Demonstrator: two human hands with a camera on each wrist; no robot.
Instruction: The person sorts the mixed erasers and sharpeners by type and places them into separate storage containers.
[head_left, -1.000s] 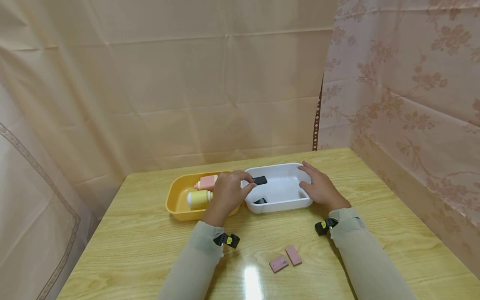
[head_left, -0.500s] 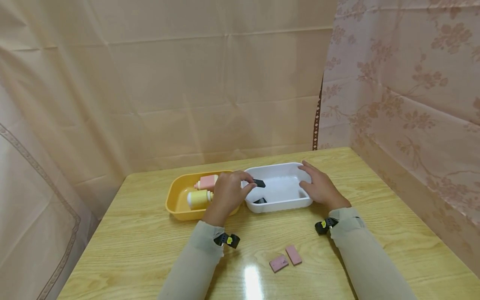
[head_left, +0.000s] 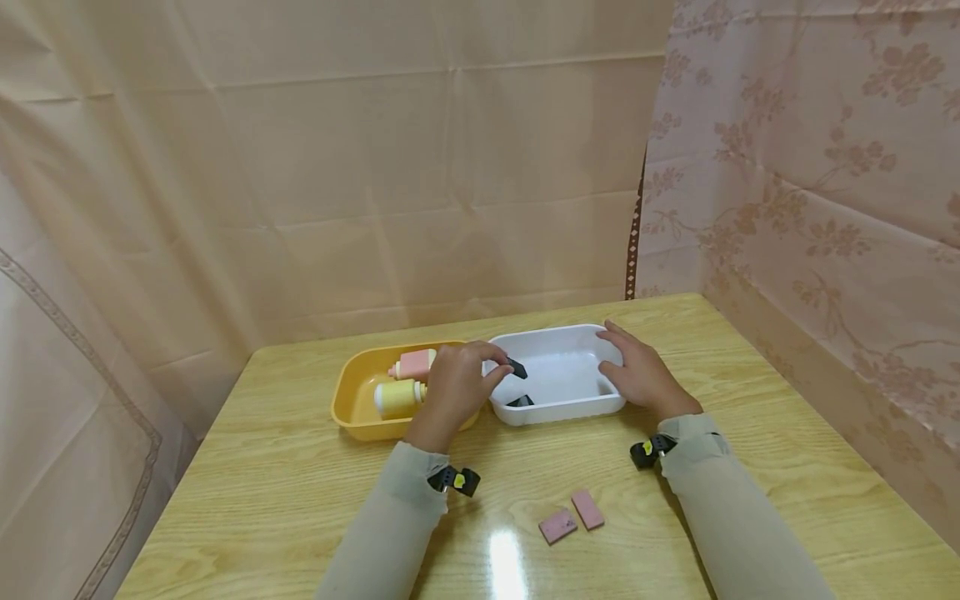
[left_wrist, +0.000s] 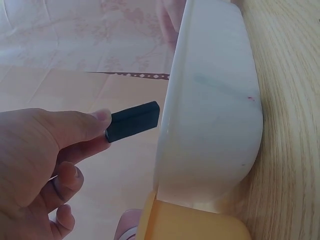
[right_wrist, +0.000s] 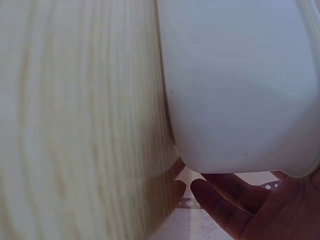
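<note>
Between the thumb and fingertips of my left hand (head_left: 457, 379) a small black rectangular block (left_wrist: 133, 121) is pinched. It is tilted above the left end of a white tray (head_left: 566, 408). Inside that tray, by the near left corner, lies another dark piece (head_left: 521, 402), partly hidden by the wall. My right hand (head_left: 637, 375) holds the tray's right end, thumb at the rim and other fingers (right_wrist: 220, 202) against the outside. To the left stands a yellow tray (head_left: 360, 429), partly covered by my left hand, with a pink bottle (head_left: 414, 365) and a yellow bottle (head_left: 397, 399) lying in it.
Two flat pink blocks (head_left: 573, 517) lie on the wooden table (head_left: 285, 483) nearer to me, between my forearms. The two trays stand side by side, their ends close together. Beige curtains (head_left: 420, 167) hang behind the table, and a flowered cloth (head_left: 825, 192) hangs on the right.
The black block has turned in my left fingertips, its free end swinging down and toward the left. My right hand and both trays have stayed in place.
</note>
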